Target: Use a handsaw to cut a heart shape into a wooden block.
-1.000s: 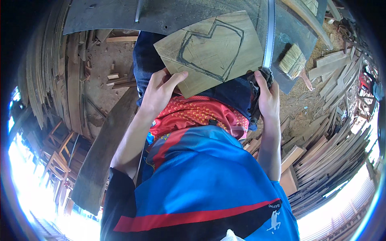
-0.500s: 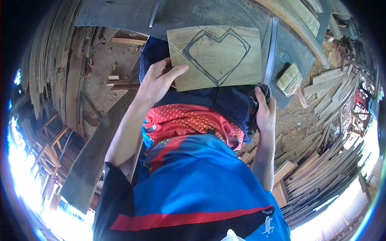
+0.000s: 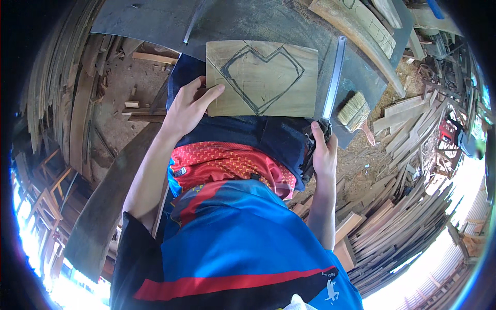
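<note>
A flat wooden board [image 3: 289,95] with a heart outline drawn on it in dark lines rests at the near edge of the dark worktop, above my lap. My left hand [image 3: 187,107] grips the board's left edge, thumb on top and fingers underneath. To the right of the board, my right hand [image 3: 324,150] is closed around a dark crumpled cloth [image 3: 324,125]. Just beyond that hand lies a metal ruler [image 3: 335,75]. A wide brush [image 3: 354,110] with pale bristles lies right of the ruler, its handle past the worktop's edge.
On the dark worktop [image 3: 248,23], a long curved wooden piece [image 3: 361,44] lies at the far right, beside another marked board [image 3: 369,26]. A thin metal strip [image 3: 194,23] is at the far left. Stacked planks [image 3: 403,222] and timber [image 3: 77,98] flank me on both sides.
The whole view has shifted, so most things appear further left. The board sits slightly more level. Both hands keep their grips.
</note>
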The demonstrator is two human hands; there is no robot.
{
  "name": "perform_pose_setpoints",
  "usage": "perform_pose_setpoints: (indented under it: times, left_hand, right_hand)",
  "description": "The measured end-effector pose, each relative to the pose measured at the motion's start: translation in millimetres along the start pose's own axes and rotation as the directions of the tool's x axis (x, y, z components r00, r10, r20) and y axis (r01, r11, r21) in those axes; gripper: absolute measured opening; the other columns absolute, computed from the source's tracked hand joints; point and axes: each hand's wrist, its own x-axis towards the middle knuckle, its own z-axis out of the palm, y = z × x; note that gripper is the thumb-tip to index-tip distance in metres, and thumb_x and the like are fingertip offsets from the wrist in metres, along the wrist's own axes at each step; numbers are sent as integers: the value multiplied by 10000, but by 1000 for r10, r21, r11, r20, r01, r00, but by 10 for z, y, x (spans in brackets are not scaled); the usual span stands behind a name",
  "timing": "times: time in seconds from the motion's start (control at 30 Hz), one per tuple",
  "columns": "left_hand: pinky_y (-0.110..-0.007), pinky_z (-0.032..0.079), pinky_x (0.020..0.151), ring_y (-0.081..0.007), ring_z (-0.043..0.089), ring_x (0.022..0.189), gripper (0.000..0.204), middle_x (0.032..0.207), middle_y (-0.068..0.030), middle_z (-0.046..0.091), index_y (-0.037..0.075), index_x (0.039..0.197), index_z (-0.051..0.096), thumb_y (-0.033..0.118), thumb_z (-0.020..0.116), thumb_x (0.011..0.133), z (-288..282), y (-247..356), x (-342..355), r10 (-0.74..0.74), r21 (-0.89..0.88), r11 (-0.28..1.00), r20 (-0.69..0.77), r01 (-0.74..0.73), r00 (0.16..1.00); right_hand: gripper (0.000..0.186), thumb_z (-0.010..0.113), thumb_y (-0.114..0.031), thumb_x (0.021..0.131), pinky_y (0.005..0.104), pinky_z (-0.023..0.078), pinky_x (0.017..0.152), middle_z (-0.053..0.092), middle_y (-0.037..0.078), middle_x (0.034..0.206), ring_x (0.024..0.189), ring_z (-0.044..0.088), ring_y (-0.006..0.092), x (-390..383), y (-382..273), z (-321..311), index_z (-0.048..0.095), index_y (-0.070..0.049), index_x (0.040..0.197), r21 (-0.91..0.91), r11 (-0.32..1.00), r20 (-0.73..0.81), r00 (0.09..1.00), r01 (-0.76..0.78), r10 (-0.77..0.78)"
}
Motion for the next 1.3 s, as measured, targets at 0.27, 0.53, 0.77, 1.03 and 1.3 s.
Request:
perform_pose_setpoints:
  times: [0.27, 0.53, 0.77, 1.03, 1.3]
  left_hand:
    - [-267, 423, 720, -114, 554, 774, 430, 848, -58, 640, -9, 1083, 632, 393, 628, 931, -83, -7, 30, -20, 35, 999, 7, 20, 1000]
    - [-352, 515, 802, -190, 622, 936, 428, 1019, -93, 618, 52, 1214, 525, 372, 619, 945, -241, -34, 105, -193, -643, 759, -73, 102, 978]
    - [-308, 521, 749, -176, 661, 856, 444, 1022, -103, 632, 12, 1216, 525, 364, 613, 961, -173, 11, -34, -166, -538, 833, -14, 133, 986]
    - [-262, 474, 620, -108, 625, 679, 402, 843, -68, 659, -37, 1151, 573, 300, 651, 946, -248, 37, -46, -9, -203, 979, 16, 12, 1000]
    - [-262, 426, 591, -105, 532, 650, 583, 815, -51, 617, -117, 1280, 513, 285, 700, 901, -807, 245, 225, 78, -20, 997, 53, -77, 996]
  right_hand:
    - [322, 608, -314, 972, 278, 435, 703, 619, 2, 791, 752, 516, 91, -23, -16, 11, 659, 3, 943, 17, 1000, 24, 1000, 14, -14]
    - [380, 627, -385, 951, 293, 438, 732, 627, 19, 838, 781, 537, 112, -31, 82, -85, 657, -6, 958, -40, 999, -29, 999, -37, 36]
    - [395, 629, -405, 949, 293, 440, 639, 607, 9, 755, 691, 531, 104, -24, 18, -69, 642, -13, 904, -74, 995, -70, 995, 63, -69]
    - [362, 620, -353, 964, 265, 387, 525, 530, -23, 653, 577, 479, 82, 1, 12, -121, 591, -27, 810, -73, 997, -10, 1000, 9, -10]
    - [322, 629, -304, 962, 272, 370, 575, 524, -26, 668, 643, 453, 73, -6, 1, -144, 596, -19, 814, -100, 994, -46, 998, 44, -49]
